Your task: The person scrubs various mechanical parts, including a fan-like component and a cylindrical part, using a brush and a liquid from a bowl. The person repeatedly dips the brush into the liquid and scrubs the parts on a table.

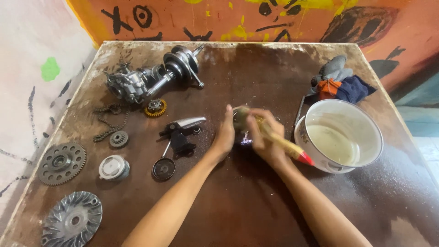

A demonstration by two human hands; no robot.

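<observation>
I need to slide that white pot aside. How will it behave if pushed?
The pot holds pale liquid, so it probably feels heavy and may slosh. Its wide base makes tipping unlikely. The tabletop looks wet or oily, so it might slide easily.

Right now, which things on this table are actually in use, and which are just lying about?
In use:
- left hand steadying a small dark part
- right hand holding a brush with a red-tipped handle
- white bowl of liquid beside it

Lying about:
- crankshaft
- chain
- big toothed gear
- finned pulley disc
- rags
</observation>
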